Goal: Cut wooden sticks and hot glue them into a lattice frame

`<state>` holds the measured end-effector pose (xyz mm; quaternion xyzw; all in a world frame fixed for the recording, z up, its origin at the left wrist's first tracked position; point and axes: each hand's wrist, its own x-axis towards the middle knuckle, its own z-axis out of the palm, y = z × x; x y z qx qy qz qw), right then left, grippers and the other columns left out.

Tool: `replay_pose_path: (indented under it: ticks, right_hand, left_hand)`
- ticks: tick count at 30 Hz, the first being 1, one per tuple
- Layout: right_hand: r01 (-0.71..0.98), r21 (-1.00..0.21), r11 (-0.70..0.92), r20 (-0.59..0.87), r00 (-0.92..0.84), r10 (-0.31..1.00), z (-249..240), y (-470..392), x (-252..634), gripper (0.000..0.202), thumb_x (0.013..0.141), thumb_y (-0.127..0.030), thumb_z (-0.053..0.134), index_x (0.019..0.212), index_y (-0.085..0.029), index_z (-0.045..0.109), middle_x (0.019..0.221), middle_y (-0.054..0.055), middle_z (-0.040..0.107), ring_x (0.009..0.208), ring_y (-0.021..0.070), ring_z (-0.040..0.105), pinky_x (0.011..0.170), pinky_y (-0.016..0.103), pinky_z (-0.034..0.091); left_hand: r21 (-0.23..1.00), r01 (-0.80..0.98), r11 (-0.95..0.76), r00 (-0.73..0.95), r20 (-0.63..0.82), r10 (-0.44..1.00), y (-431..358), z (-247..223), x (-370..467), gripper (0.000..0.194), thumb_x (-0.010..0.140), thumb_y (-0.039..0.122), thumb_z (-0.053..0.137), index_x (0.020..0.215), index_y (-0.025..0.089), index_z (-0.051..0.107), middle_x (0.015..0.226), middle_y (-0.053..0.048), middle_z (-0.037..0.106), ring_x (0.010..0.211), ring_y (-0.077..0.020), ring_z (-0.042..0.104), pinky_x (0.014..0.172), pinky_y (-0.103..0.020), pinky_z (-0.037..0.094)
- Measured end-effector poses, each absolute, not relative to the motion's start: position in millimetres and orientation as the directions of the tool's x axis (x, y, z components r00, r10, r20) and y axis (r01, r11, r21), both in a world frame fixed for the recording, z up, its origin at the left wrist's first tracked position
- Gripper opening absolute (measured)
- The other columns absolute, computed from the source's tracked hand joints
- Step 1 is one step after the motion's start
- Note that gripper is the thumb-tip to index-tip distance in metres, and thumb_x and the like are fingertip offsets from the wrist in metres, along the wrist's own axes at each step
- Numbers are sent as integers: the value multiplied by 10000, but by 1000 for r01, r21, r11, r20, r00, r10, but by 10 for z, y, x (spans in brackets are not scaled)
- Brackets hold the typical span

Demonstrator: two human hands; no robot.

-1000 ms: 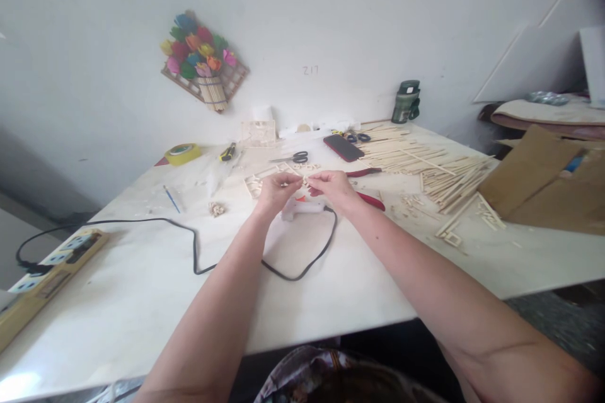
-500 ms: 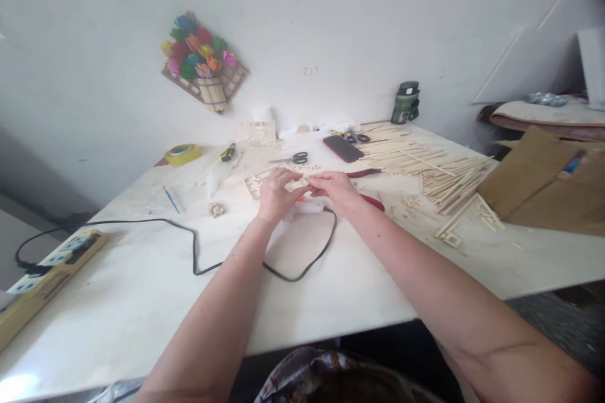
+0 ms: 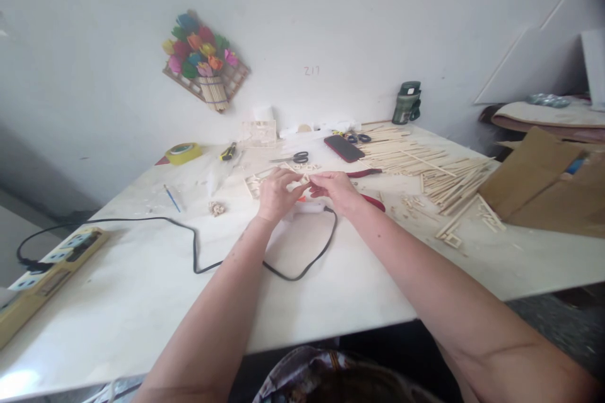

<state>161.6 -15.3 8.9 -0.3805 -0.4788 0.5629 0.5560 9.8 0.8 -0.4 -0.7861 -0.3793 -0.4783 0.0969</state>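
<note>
Pinching a small wooden piece point(image 3: 305, 180) between nearly closed fingertips, your left hand point(image 3: 278, 194) and right hand point(image 3: 334, 189) meet just beside the glue gun point(image 3: 309, 208). It looks like close fingertip handling; the next move likely calls for steadiness.

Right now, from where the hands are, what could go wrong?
Burn: the left hand and right hand work right by the glue gun; its heat can't be seen.
Snag: the cord passes under the left forearm, so an arm sweep might drag the gun.
Drop: the tiny wooden piece at the fingertips could get lost among similar bits.
</note>
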Motion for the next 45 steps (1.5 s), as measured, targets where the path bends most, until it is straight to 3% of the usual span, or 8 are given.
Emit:
replay_pose_path:
  ticks: [5, 14, 24, 28, 32, 34, 45]
  right_hand:
    - [-258, -964, 73, 99, -89, 991, 113, -169, 1630, 109, 615, -231, 638, 636, -125, 648, 619, 26, 617, 554, 104, 551, 549, 244, 466]
    - [-103, -986, 129, 139, -99, 985, 87, -141, 1645, 124, 635, -255, 625, 658, -139, 658, 640, 32, 644, 582, 118, 576, 585, 253, 462]
    - [-91, -990, 106, 114, -92, 989, 67, -128, 1643, 98, 626, -203, 632, 687, -138, 674, 650, 34, 662, 607, 119, 589, 598, 251, 469]
    - [-118, -986, 119, 130, -90, 987, 71, -130, 1641, 110, 619, -229, 650, 683, -144, 677, 657, 29, 659, 607, 116, 584, 579, 244, 463]
    - [-145, -983, 115, 129, -94, 987, 80, -135, 1637, 137, 622, -257, 652, 704, -150, 680, 688, 31, 665, 602, 104, 576, 578, 237, 462]
    - [-140, -983, 120, 135, -97, 986, 71, -127, 1637, 146, 620, -268, 654, 703, -150, 679, 688, 31, 663, 601, 101, 573, 578, 234, 460]
    - [-23, -979, 204, 205, -92, 974, 4, -92, 1645, 182, 608, -282, 652, 722, -145, 688, 690, 35, 659, 641, 127, 577, 606, 261, 464]
  left_hand:
    - [207, 686, -698, 248, 835, 492, 13, -5, 87, 241, 683, 407, 643, 763, 181, 668, 779, -55, 672, 750, -159, 560, 668, -273, 434]
    - [189, 713, -676, 251, 831, 496, 4, -8, 88, 255, 675, 432, 641, 743, 188, 669, 783, -48, 677, 764, -167, 554, 661, -275, 431]
    - [198, 738, -646, 277, 783, 557, -15, 19, 82, 277, 689, 452, 619, 757, 188, 671, 779, -60, 671, 767, -175, 555, 679, -288, 428]
    - [344, 677, -651, 250, 725, 642, -30, 31, 79, 348, 622, 466, 670, 843, 197, 684, 752, -55, 669, 755, -180, 562, 678, -286, 428]
    - [703, 443, -556, 203, 526, 826, -67, 67, 74, 347, 693, 484, 589, 809, 174, 692, 741, -53, 669, 652, -142, 567, 591, -240, 423]
    - [810, 347, -473, 195, 431, 881, -79, 82, 68, 350, 695, 481, 583, 760, 154, 689, 705, -50, 664, 591, -122, 549, 544, -223, 407]
    - [914, 211, -346, 127, 325, 937, -38, 27, 53, 274, 611, 395, 671, 707, 139, 657, 635, -24, 630, 505, -84, 505, 467, -199, 389]
